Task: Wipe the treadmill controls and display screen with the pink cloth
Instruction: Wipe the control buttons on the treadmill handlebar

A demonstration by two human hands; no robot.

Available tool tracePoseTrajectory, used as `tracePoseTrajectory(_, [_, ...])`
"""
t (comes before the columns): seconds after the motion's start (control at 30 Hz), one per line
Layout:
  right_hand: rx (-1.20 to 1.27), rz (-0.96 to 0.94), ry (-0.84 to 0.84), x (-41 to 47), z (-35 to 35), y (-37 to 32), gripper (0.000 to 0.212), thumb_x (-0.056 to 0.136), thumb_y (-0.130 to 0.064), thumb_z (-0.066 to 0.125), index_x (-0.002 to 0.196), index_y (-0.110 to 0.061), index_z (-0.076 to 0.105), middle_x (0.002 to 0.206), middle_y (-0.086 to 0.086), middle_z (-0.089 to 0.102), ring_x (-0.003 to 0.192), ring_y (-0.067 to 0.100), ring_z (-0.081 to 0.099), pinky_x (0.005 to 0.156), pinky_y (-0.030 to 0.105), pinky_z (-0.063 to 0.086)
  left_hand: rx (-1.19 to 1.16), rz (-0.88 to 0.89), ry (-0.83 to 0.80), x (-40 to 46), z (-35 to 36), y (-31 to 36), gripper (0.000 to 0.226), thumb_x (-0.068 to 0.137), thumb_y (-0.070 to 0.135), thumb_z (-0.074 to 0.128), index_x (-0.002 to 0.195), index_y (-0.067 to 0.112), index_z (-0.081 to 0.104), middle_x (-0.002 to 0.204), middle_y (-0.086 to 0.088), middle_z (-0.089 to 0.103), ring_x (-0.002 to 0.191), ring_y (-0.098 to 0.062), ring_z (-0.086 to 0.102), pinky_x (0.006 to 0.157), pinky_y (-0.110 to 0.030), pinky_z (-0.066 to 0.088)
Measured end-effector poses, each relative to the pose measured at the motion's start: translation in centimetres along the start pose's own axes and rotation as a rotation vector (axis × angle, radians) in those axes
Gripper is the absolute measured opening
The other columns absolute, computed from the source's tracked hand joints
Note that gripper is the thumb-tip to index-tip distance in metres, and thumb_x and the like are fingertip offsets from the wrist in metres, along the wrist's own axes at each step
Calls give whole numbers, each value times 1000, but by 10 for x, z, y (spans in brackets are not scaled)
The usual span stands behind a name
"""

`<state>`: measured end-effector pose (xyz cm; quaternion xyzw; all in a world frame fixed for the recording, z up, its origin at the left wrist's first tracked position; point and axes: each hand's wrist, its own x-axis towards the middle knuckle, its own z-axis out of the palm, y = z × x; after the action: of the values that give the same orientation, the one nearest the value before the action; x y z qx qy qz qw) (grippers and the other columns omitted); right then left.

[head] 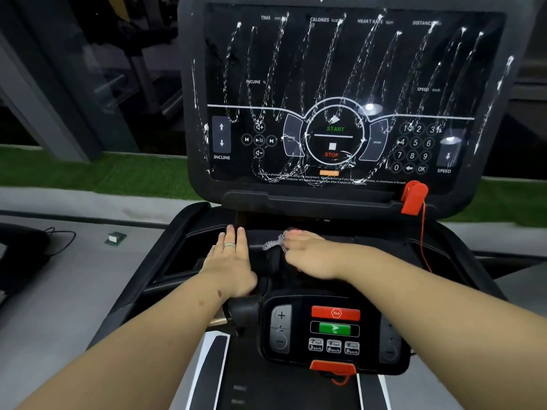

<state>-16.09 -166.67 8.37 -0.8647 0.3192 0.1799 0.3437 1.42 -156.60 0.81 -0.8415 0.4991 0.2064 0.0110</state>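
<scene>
The display screen [340, 93] of the treadmill is standing tilted at the top of the view, its dark glass streaked all over with white looping smears that are running down across the START and STOP ring, the number pad and the INCLINE and SPEED arrows. A red safety clip [414, 198] is hanging at the screen's lower right corner, with a thin red cord [424, 241] trailing down from it past the right forearm. Below the screen, on the black console tray [189, 255], the left hand [229, 261] is lying flat with its fingers straight and close together, a ring on one of them, holding nothing. The right hand [310, 251] is resting just beside it over a dark, bunched patch in the middle of the tray; a little pale pink is showing at its fingertips and a whitish speckled scrap is sticking out to their left, but the blur is making it impossible to tell whether that is the pink cloth [293, 231], or whether those fingers are curling on anything. Nearer the camera, the handlebar control panel [334, 329] is sitting between the two forearms with its red stop key, green go key and speed keys. To the left, a small green-edged block [114, 238] and a black cable [60, 241] are lying on the grey floor.
</scene>
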Motion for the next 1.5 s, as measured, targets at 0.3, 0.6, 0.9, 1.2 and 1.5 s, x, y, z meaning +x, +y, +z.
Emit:
tracePoseTrajectory(0.3, [-23, 9, -12, -6, -3, 4, 44, 108, -32, 34, 132, -6, 59, 140, 18, 57, 132, 34, 51, 113, 39, 35, 8, -4, 4, -2, 0, 1, 97, 93, 29, 49, 160, 10, -18, 168, -16, -23, 157, -33, -14, 128, -42, 1])
tracePoseTrajectory(0.6, [93, 73, -1, -42, -23, 69, 70, 104, -64, 32, 115, -4, 66, 119, 13, 64, 94, 20, 59, 89, 27, 46, 11, -17, -13, -2, -3, 2, 99, 92, 27, 50, 160, 11, -19, 167, -15, -25, 157, -32, -15, 128, -41, 1])
tracePoseTrajectory(0.9, [-16, 106, -39, -65, -12, 77, 64, 97, -77, 21, 139, -46, 59, 158, -20, 42, 146, 9, 38, 125, 32, 21, -1, -34, -18, -3, -2, 3, 98, 90, 24, 49, 161, 12, -19, 168, -13, -25, 157, -30, -15, 128, -40, 1])
tracePoseTrajectory(1.2, [-64, -48, -68, -16, -2, 11, 50, 110, -48, 26, 132, -18, 59, 143, 1, 54, 136, 25, 47, 121, 38, 28, 10, -38, -13, -2, -2, 3, 98, 94, 29, 50, 160, 13, -20, 168, -13, -25, 157, -29, -15, 128, -40, 1])
tracePoseTrajectory(1.5, [-149, 47, 97, -30, -13, 27, 34, 111, -26, 31, 100, -15, 61, 105, 7, 61, 105, 25, 56, 92, 31, 42, 5, -41, -13, -3, -2, 4, 99, 91, 25, 50, 160, 12, -19, 168, -12, -25, 157, -28, -15, 128, -39, 1])
